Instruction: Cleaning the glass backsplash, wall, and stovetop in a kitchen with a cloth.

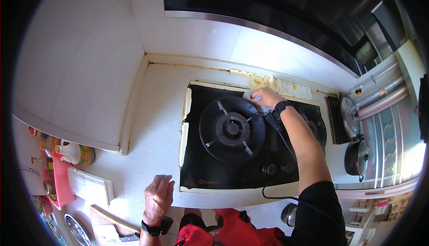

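Observation:
My right hand (268, 98) presses a pale, crumpled cloth (248, 95) onto the back of a black glass gas cooktop (207, 174), just behind the left burner. The large round burner (232, 128) has several metal pan supports around its centre. A second burner (313, 123) is partly hidden by my right forearm. Two control knobs (268, 169) sit near the front edge. My left hand (159, 192) hovers by the counter's front, left of the cooktop, with nothing in it and its fingers slightly bent. Each wrist wears a black strapped device with a cable.
A stained strip (261, 80) runs behind the cooktop, under a dark range hood (268, 21). Lidded pots (355, 159) stand at the right. Leftward are a plastic jug (72, 153), a pink bin (62, 182), a white box (88, 184) and a cutting board (112, 221) with a cleaver (109, 234).

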A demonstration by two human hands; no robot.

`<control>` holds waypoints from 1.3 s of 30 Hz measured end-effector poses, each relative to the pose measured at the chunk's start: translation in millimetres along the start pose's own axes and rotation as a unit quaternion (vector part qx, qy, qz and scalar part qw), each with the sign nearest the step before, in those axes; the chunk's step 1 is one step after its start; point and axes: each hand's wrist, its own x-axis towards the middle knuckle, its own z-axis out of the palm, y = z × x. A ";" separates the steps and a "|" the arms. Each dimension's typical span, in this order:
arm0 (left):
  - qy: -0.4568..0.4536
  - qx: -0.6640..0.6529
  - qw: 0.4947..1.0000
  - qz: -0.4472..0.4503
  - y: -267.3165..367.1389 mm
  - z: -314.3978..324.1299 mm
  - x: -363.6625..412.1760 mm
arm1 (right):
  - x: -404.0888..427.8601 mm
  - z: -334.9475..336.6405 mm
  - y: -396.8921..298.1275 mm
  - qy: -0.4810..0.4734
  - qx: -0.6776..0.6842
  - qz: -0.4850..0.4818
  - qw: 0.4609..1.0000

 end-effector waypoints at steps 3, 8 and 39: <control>-0.016 0.001 1.000 -0.016 -14.1 -1.5 -4.5 | 28.3 0.1 -22.2 0.002 0.008 -0.020 1.000; -0.020 -0.016 0.999 -0.029 -34.5 -5.9 -8.6 | 58.3 2.0 -38.6 -0.012 0.028 -0.028 0.999; 0.040 -0.059 0.995 0.063 30.1 -13.4 -25.3 | -7.0 107.0 -266.1 0.132 -0.210 -0.285 0.926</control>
